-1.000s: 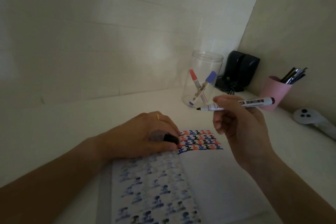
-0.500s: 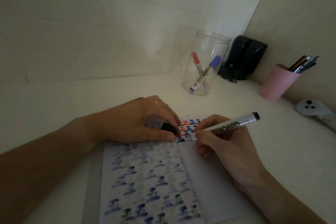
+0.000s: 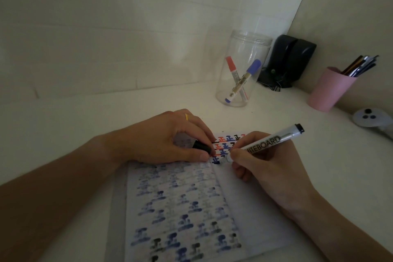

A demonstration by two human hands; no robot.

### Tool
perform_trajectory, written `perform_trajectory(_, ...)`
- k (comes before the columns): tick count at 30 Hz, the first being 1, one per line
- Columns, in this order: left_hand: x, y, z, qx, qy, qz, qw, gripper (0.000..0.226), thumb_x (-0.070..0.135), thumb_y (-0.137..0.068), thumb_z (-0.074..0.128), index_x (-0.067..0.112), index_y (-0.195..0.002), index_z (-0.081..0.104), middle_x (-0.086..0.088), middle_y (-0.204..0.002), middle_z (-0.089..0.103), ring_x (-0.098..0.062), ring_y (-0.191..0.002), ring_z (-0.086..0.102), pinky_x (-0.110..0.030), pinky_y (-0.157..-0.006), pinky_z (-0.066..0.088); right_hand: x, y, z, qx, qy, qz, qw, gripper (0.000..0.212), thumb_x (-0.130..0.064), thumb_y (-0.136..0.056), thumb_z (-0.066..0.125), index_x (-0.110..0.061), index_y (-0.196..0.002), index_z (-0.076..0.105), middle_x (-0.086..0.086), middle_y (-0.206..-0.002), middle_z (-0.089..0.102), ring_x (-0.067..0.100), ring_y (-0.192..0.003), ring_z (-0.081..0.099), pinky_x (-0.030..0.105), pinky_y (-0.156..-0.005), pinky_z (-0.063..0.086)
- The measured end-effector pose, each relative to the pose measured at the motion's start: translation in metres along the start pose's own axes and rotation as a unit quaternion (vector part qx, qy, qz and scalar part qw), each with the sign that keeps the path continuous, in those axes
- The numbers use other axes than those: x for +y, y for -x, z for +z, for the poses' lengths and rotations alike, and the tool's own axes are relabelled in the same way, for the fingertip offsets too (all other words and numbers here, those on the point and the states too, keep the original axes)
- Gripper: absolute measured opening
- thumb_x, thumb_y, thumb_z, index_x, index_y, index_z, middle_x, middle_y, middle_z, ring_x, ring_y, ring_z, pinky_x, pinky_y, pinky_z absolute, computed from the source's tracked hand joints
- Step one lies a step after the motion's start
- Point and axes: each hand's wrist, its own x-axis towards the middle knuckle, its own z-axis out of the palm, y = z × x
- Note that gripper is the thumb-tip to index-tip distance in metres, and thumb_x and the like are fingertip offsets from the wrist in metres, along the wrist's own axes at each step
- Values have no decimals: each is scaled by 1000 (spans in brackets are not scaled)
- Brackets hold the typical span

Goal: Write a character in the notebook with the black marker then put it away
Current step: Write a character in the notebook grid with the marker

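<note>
Right hand: our right hand (image 3: 261,161) has its grip clamped on the marker (image 3: 264,144), pen-fashion, thumb and fingers pinched low on the barrel near the tip.
Marker: it slants up and to the right, black end cap highest; the barrel reads "ITEBOARD" in black letters. Its tip points down at the notebook (image 3: 185,204), at the top of the right page beside the printed rows; our fingers hide the tip, so we cannot tell if it touches the paper.
Left hand: our left hand (image 3: 170,138) rests on the top of the left page, its grip closed on the black cap (image 3: 202,146), held between thumb and fingertips. A yellow ring (image 3: 186,116) sits on one finger.
Notebook: it lies open on the white tabletop (image 3: 85,117) in front of us. The left page shows blurred blue and dark marks, bled through. The right page has rows of small red, blue and black characters (image 3: 225,144) at its top, between our two hands; the rest of that page is blank.
Jar: a clear jar (image 3: 244,68) stands near the back wall, well apart from the notebook, with a red marker (image 3: 232,69) and a blue marker (image 3: 247,75) crossed inside.
Corner: a black device (image 3: 291,59) sits right of the jar.
Cup: a pink cup (image 3: 330,89) with pens stands at the right wall.
Controller: a white controller (image 3: 371,118) lies at the right edge.
</note>
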Motion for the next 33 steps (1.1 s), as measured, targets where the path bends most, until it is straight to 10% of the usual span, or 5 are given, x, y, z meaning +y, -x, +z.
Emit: perform_trajectory(33, 0, -1, 0, 4, -7, 5, 1000, 31, 48, -88, 71, 33, -113, 79, 18, -123, 71, -5, -121, 59, -30, -102, 50, -6, 4, -2, -29, -4, -5, 1000, 9, 5, -76, 75, -1, -70, 71, 18, -58, 69, 22, -49, 62, 26, -47, 52)
